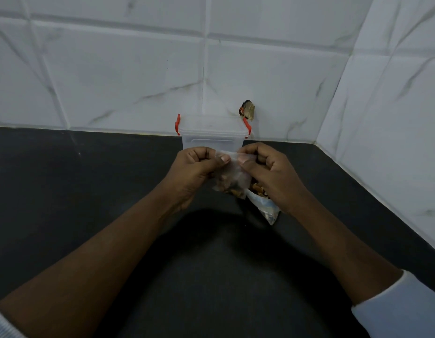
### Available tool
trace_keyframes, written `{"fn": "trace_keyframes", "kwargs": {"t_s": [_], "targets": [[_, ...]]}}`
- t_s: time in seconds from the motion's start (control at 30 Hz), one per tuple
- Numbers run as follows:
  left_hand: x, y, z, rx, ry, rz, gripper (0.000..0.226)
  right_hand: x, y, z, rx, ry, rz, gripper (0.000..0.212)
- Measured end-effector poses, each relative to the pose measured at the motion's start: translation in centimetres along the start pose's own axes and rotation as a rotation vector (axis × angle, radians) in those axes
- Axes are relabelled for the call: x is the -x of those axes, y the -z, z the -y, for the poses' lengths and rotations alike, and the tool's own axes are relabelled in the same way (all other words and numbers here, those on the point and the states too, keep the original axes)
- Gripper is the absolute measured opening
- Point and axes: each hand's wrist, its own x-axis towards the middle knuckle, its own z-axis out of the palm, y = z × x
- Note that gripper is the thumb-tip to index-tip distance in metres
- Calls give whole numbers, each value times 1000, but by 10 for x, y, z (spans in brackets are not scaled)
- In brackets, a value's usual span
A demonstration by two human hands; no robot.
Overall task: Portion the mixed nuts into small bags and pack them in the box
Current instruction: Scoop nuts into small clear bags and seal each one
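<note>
From the head camera, both hands are meeting in the middle of the dark countertop (89, 196), just in front of the box (212, 135). The left hand (194, 172) is pinching the top edge of the small bag (232, 175) between thumb and curled fingers, and the right hand (272, 176) is pinching the same edge from the other side, thumb tips nearly touching. So both grips are narrow and both are closed on that one strip of plastic. My read is that they are pressing the mouth of the bag closed.

The small bag is hanging clear of the counter between the hands. It is thin, cloudy plastic, sagging at the bottom where a clump of brown mixed nuts (227, 185) is gathering.

Under the right hand, a bigger supply bag (265, 206) is lying on the counter with its mouth toward the small bag and more nuts showing inside.

On progress, one portion is looking filled but not yet packed. The box is standing against the tiled wall (114, 81) with its lid on and red clips (178, 124) at the sides. Whether they are latched, I cannot tell. Its frosted walls are showing nothing I can make out inside. So sealing this bag, opening the box, packing it and filling further bags all seem to be ahead.
</note>
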Motion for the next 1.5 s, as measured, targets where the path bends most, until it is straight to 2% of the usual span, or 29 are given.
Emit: {"fn": "trace_keyframes", "kwargs": {"t_s": [0.13, 0.33, 0.47, 0.7, 0.8, 0.93, 1.0, 1.1, 1.2, 1.37, 1.5], "targets": [[1, -3, -3, -34, 17, 56, 20, -2, 1, 0, 158, 60, -9, 5], [-2, 5, -7, -119, 59, 28, 21, -5, 9, 0, 102, -54, -39, 8], [-5, 7, -4, -93, 81, 0, 19, -5, 11, -1, 174, -39, -101, 7], [-3, 11, -3, -49, 136, 21, 19, -3, 7, -2, 162, -14, -99, 13], [-6, 14, -9, -35, 148, -60, 19, -3, 2, -2, 281, 68, -134, 23], [-11, 32, -17, -100, 198, -315, 18, -2, -3, -3, 359, 156, -151, 34], [-13, 50, -18, -209, 218, -458, 16, -3, -4, -2, 345, 156, -150, 38], [-17, 79, -16, -385, 258, -566, 14, -3, -4, -3, 355, 144, -128, 38], [-18, 95, -12, -503, 271, -592, 14, -1, -5, -1, 380, 135, -87, 37], [-19, 112, -7, -897, 119, -635, 15, 1, -5, 1, 428, 143, -43, 32], [-21, 122, -5, -1044, 109, -623, 13, 2, -5, 0, 462, 141, -8, 28]]}}
